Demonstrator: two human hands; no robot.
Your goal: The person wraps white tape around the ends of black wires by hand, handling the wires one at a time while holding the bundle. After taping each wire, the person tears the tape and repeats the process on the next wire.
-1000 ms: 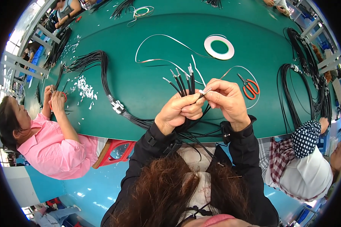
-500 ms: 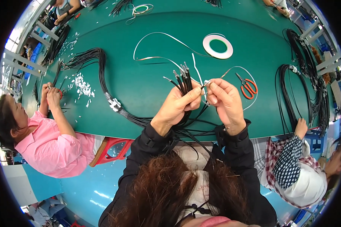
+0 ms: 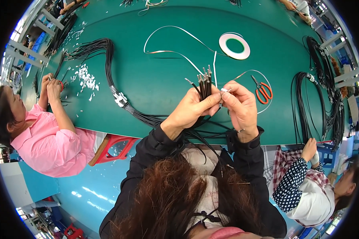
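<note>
My left hand is closed round a bundle of black cables, whose bare, silvery ends point up and away from me. Thumb and fingertips of my right hand pinch a small white piece of tape beside my left thumb; the cable end there is mostly hidden by fingers. Just beyond the hands, a narrow white strip stretches over the green table. A roll of white tape lies farther off, its loose tail curving left. To the right of my right hand rest red-handled cutters.
A long black cable bundle with white tags curves across the green table on the left, near white scraps. More cables lie at right. Co-workers sit on both sides, one in a pink shirt.
The white piece now shows between my right fingertips, where a thin black cable end showed before. My hands stay close together. The whole view has shifted slightly. The right co-worker's hand has moved slightly.
</note>
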